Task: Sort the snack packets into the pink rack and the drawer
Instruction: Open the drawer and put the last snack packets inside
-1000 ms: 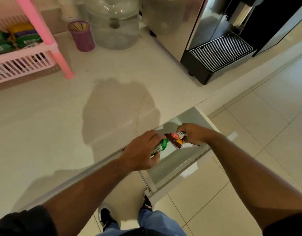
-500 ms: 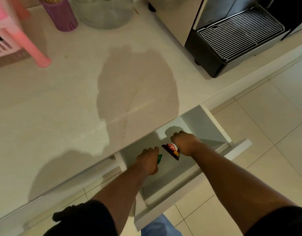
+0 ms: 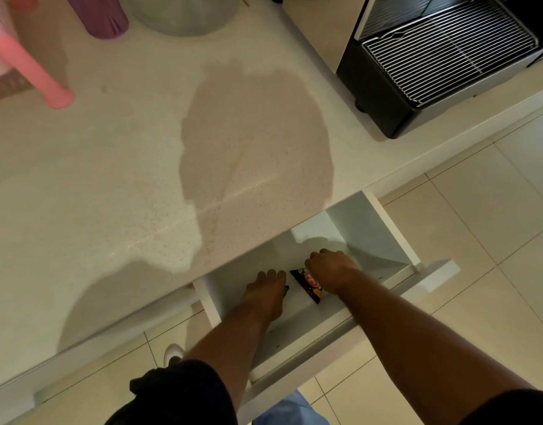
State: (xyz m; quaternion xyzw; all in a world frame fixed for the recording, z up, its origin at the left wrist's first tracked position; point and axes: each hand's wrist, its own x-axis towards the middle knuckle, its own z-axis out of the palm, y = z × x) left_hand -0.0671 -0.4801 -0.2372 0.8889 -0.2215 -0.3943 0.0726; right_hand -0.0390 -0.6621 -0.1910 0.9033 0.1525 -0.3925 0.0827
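Observation:
Both my hands reach down into the open white drawer (image 3: 383, 219) below the counter edge. My left hand (image 3: 265, 289) is closed over a green snack packet (image 3: 286, 290), of which only a small corner shows. My right hand (image 3: 330, 271) holds a dark brown packet (image 3: 308, 285) with a red and orange print by its upper end, low inside the drawer. Only one leg of the pink rack (image 3: 31, 72) shows at the top left.
A purple cup (image 3: 100, 16) and a clear container (image 3: 184, 13) stand at the counter's back. A black machine with a metal drip grille (image 3: 448, 53) sits at the top right. Tiled floor (image 3: 494, 228) lies right of the drawer; my shoe (image 3: 172, 355) is below.
My hands went from above the drawer's front edge down into it with both packets. The view tilted down, so the rack's shelves left the frame.

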